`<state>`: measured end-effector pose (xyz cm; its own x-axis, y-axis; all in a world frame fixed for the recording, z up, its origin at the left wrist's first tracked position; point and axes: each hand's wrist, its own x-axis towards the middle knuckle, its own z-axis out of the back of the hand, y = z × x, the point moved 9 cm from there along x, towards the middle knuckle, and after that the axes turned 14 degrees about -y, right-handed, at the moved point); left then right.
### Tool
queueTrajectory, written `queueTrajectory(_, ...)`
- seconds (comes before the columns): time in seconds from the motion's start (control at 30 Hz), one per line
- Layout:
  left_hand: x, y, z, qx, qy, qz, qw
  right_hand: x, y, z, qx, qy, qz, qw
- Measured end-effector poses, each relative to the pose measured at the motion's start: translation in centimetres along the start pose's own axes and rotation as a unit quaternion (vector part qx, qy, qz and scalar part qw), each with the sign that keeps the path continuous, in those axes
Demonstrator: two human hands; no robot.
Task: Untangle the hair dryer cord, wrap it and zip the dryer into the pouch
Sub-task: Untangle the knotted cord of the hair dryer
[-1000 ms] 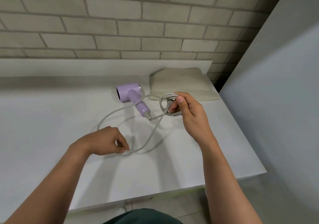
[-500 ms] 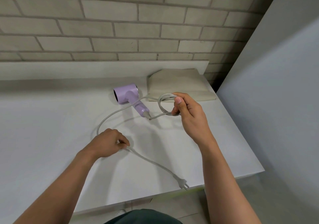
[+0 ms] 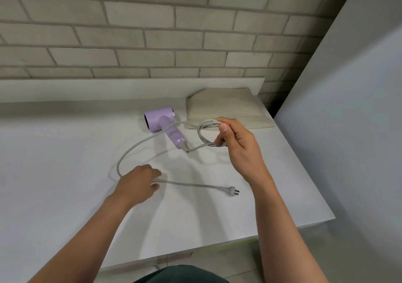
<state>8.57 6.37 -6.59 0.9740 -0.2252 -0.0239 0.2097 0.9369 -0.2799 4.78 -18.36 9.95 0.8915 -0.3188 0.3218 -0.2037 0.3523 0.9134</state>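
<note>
A lilac hair dryer (image 3: pixel 162 119) lies on its side on the white table (image 3: pixel 54 173), handle pointing toward me. Its grey cord (image 3: pixel 132 149) runs from the handle into a small coil held in my right hand (image 3: pixel 238 145), then sweeps left in a wide arc to my left hand (image 3: pixel 139 183). That hand pinches the cord against the table. From there the cord lies straight to the plug (image 3: pixel 230 190), which rests flat on the tabletop. A beige fabric pouch (image 3: pixel 226 108) lies flat behind my right hand, by the back ledge.
A brick wall (image 3: pixel 152 32) and a raised white ledge (image 3: pixel 108 88) bound the table at the back. A grey panel (image 3: pixel 348 108) stands along the right side. The table's front edge runs just before my body, its right corner near the panel.
The cord's free end has come out of the loop and now lies straight on the table, plug to the right. My left hand slid slightly along the cord; my right kept its coil.
</note>
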Motion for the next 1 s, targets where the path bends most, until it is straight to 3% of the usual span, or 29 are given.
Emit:
queueTrajectory(0.1,-0.3,-3.7,4.8,-0.102,-0.115,-0.026,0.988,0.2,0.1,0.2,-0.009,-0.001,0.006,1.0)
queueTrajectory(0.2,-1.0,-7.0,10.8,-0.256,-0.284,-0.038,0.923,0.0,0.0,0.0,-0.015,0.008,0.005,1.0)
queueTrajectory(0.27,-1.0,-8.5,12.9,-0.317,-0.333,-0.031,0.887,-0.2,0.0,-0.2,-0.017,0.011,0.008,1.0)
queueTrajectory(0.33,-0.6,-9.8,13.4,-0.332,-0.339,-0.036,0.88,-0.3,0.0,-0.4,-0.019,0.017,0.016,1.0)
queueTrajectory(0.5,0.5,-10.9,13.1,-0.263,-0.347,-0.073,0.897,-0.7,-0.2,-0.7,-0.038,0.031,0.039,0.998)
queueTrajectory(0.8,0.8,-12.3,13.1,-0.321,-0.318,-0.174,0.875,-0.8,-1.6,-0.2,0.041,0.047,-0.029,0.998)
queueTrajectory(1.0,1.3,-11.8,12.4,-0.368,-0.28,-0.132,0.876,-0.5,-1.7,-0.2,-0.001,0.039,-0.025,0.999)
